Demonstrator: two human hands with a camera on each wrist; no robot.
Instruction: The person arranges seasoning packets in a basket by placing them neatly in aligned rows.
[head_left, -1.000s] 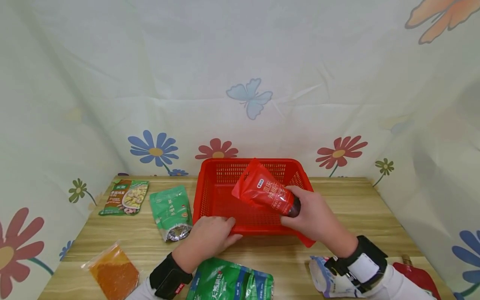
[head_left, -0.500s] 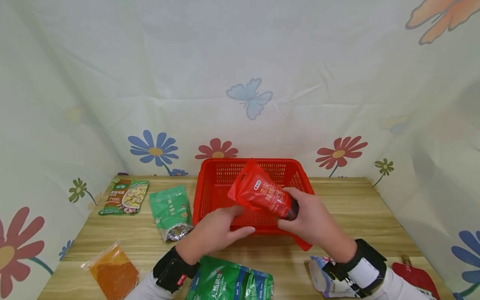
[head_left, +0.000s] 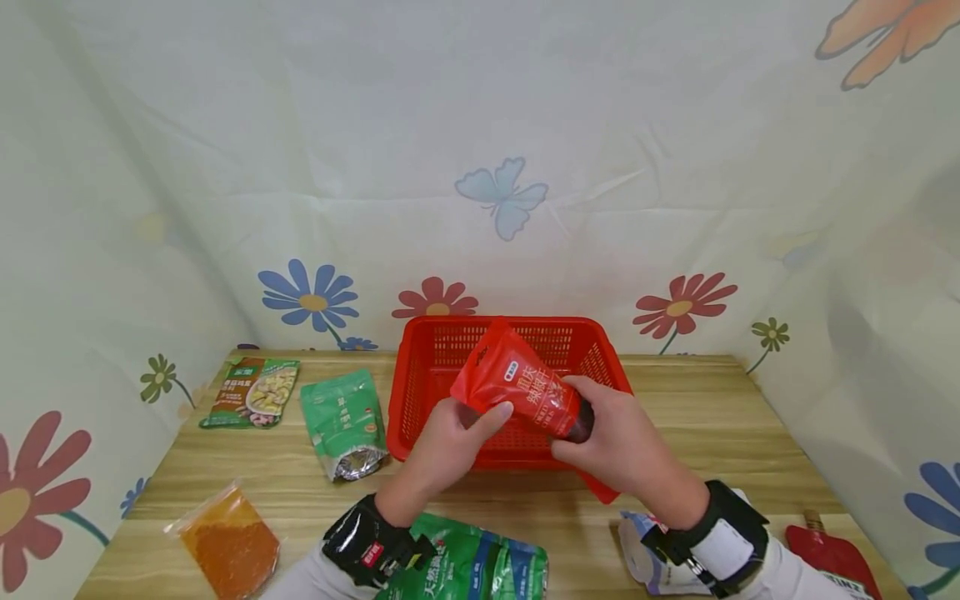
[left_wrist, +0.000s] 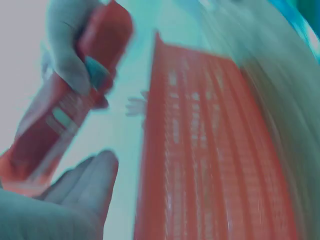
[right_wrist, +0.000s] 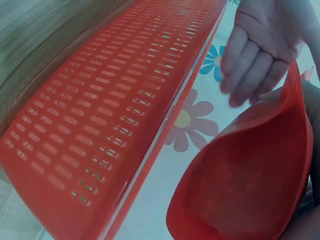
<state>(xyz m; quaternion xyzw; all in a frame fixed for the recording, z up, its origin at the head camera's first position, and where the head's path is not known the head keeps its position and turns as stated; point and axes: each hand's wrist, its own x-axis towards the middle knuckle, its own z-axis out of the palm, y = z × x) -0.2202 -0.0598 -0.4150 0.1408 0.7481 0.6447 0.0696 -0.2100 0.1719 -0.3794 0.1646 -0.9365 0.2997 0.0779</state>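
My right hand (head_left: 618, 433) grips the lower end of a red snack pouch (head_left: 528, 385) with pale lettering, holding it tilted over a red plastic basket (head_left: 517, 458). Beside the pouch's upper left end is my left hand (head_left: 450, 442), its thumb pointing toward the packet. In the right wrist view the left hand (right_wrist: 262, 52) has its palm turned to the pouch and its fingers straight. The left wrist view places those straight fingers (left_wrist: 100, 175) just below the pouch (left_wrist: 65, 110). The pouch's underside (right_wrist: 235, 185) fills the lower right of the right wrist view.
On the wooden table's left lie a green-brown food packet (head_left: 252, 393), a green pouch (head_left: 343, 421) and an orange-filled clear bag (head_left: 231, 542). In front are a larger green pouch (head_left: 465, 562), a white-blue packet (head_left: 645, 554) and a dark red spouted pouch (head_left: 832, 554).
My left hand has let go of the basket's front rim and moved up and right to the pouch. My right hand and the pouch have shifted slightly left.
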